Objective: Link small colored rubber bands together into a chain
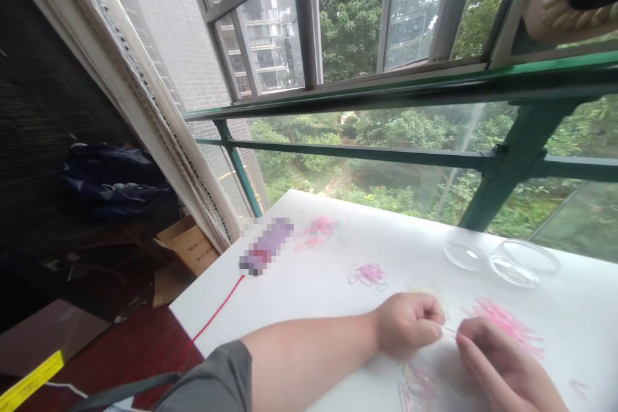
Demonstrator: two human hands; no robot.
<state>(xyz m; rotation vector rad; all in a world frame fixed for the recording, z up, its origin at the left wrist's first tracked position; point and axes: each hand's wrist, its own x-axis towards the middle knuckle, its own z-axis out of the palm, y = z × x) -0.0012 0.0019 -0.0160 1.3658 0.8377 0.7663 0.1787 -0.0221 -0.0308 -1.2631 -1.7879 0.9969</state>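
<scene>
My left hand (pixel 410 325) rests on the white table (pixel 290 296), its fingers curled and pinching a thin pink elastic band (pixel 449 333). My right hand (pixel 502 367) meets it from the lower right, fingertips pinched on the same band. A heap of pink bands (pixel 506 325) lies just beyond my right hand. More pale pink bands (pixel 418 389) are scattered under my wrists. A small purple-pink cluster of bands (pixel 369 273) lies farther out, and another pink cluster (pixel 318 232) sits near the far edge.
Two clear shallow dishes (pixel 514 261) stand at the far right of the table. A blurred purple object (pixel 265 248) lies at the left with a red cord (pixel 217 312) running off the edge. Green window rails (pixel 512 161), cardboard boxes (pixel 188 248) and a dark bag (pixel 111 177) are left.
</scene>
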